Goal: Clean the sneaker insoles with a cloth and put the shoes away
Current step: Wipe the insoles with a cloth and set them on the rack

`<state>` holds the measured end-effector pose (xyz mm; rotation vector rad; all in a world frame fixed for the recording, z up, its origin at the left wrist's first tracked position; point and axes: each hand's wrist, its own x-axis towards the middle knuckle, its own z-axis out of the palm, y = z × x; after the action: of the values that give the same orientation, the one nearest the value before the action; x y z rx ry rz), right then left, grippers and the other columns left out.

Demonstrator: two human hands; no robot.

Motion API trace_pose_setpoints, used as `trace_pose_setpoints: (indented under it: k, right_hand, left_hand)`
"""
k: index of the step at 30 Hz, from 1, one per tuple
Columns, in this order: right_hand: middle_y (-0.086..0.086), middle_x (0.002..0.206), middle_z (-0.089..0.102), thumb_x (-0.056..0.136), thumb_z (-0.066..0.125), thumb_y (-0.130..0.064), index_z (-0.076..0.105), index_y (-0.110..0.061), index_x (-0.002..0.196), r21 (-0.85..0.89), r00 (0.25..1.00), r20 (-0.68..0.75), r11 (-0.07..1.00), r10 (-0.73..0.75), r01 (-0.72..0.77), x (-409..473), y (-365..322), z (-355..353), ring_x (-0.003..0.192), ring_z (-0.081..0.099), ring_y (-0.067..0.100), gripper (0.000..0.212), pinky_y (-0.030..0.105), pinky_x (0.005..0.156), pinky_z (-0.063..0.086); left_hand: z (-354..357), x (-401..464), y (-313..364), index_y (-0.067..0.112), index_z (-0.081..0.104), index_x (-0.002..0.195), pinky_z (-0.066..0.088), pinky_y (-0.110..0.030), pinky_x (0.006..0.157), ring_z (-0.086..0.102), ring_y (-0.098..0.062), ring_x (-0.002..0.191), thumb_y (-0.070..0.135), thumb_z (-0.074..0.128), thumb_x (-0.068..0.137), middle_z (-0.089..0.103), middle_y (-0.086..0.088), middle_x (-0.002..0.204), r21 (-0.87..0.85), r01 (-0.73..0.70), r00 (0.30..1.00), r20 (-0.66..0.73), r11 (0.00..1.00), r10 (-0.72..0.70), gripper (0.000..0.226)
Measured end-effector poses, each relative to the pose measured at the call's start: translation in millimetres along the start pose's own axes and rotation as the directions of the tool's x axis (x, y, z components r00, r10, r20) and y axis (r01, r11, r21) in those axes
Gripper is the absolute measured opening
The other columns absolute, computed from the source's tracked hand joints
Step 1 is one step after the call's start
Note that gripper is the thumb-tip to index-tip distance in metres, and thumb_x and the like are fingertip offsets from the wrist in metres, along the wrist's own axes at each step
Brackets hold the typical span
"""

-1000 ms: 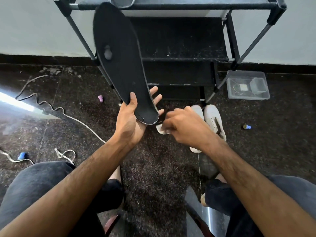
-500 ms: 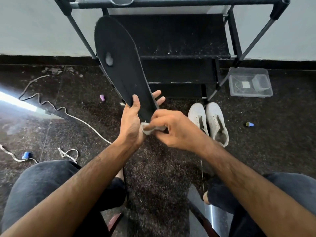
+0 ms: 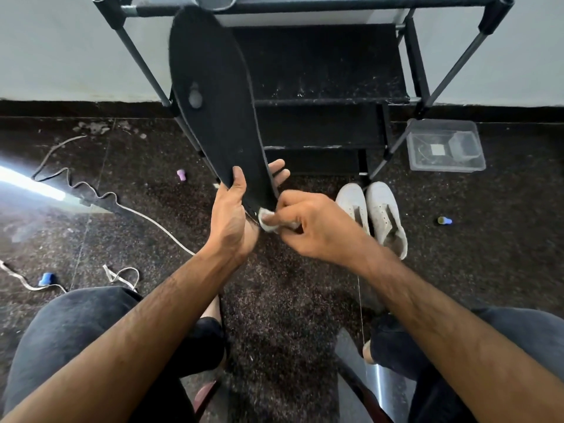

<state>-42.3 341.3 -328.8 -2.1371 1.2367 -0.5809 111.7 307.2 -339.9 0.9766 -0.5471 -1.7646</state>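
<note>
A long black insole (image 3: pixel 213 99) stands almost upright in front of me, toe end up. My left hand (image 3: pixel 233 218) grips its heel end, thumb on the front and fingers behind. My right hand (image 3: pixel 314 227) pinches a small white cloth (image 3: pixel 268 221) and presses it against the insole's lower edge. Two white sneakers (image 3: pixel 374 213) stand side by side on the dark floor just beyond my right hand, toes toward the rack.
A black shoe rack (image 3: pixel 323 99) with dusty shelves stands against the wall ahead. A clear plastic box (image 3: pixel 444 146) sits to its right. White cables (image 3: pixel 100 193) and small caps lie on the floor at left. My knees frame the bottom.
My right hand brought the cloth from beside the heel onto the insole's lower edge. The insole, lower half a second ago, is back up in front of the rack's top rail.
</note>
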Motion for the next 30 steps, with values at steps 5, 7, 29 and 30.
trace_pose_setpoints:
  k: [5, 7, 29, 30]
  right_hand:
    - [-0.016, 0.093, 0.065, 0.088, 0.075, -0.015, 0.081, -0.021, 0.102, -0.031, 0.993, 0.095, 0.997, 0.074, -0.071, -5.1, 15.9, -26.1, 0.085, 0.064, 0.002, 0.017, 0.033, 0.077, 0.058]
    - [-0.008, 0.094, 0.068, 0.085, 0.074, -0.005, 0.081, -0.016, 0.098, 0.122, 0.986, -0.137, 0.989, 0.097, -0.080, -3.3, 14.4, -34.6, 0.088, 0.067, 0.008, 0.018, 0.028, 0.078, 0.056]
    - [0.001, 0.101, 0.067, 0.099, 0.058, -0.002, 0.065, -0.013, 0.108, 0.915, 0.844, 0.019, 0.331, 0.536, -0.231, -3.0, 23.0, -47.1, 0.102, 0.062, 0.015, 0.016, 0.042, 0.102, 0.051]
    - [0.002, 0.103, 0.068, 0.100, 0.057, -0.003, 0.065, -0.014, 0.107, 0.939, 0.850, 0.073, 0.250, 0.522, -0.234, -3.2, 21.8, -45.7, 0.106, 0.063, 0.017, 0.015, 0.045, 0.103, 0.052]
  left_hand:
    - [0.8, 5.7, 7.4, 0.006, 0.036, 0.148, 0.056, -0.057, 0.093, 0.066, -0.036, 0.119, 0.035, 0.028, 0.110, 0.063, -0.024, 0.132, -0.017, -0.019, 1.000, -0.018, 1.000, 0.019, 0.049]
    - [2.7, 4.2, 3.9, 0.006, 0.041, 0.143, 0.056, -0.056, 0.095, 0.069, -0.034, 0.111, 0.032, 0.028, 0.110, 0.068, -0.023, 0.122, -0.021, -0.017, 0.999, -0.029, 1.000, 0.016, 0.044]
    - [-18.3, 15.2, -34.3, 0.041, 0.027, 0.157, 0.035, -0.028, 0.089, 0.045, -0.015, 0.092, 0.024, 0.051, 0.104, 0.043, -0.008, 0.106, 0.920, -0.095, 0.995, 0.097, 0.381, 0.016, 0.061]
    - [-18.3, 12.0, -34.3, 0.046, 0.021, 0.157, 0.033, -0.030, 0.096, 0.041, -0.019, 0.097, 0.026, 0.055, 0.102, 0.037, -0.007, 0.110, 0.969, -0.096, 0.995, 0.097, 0.229, 0.007, 0.067]
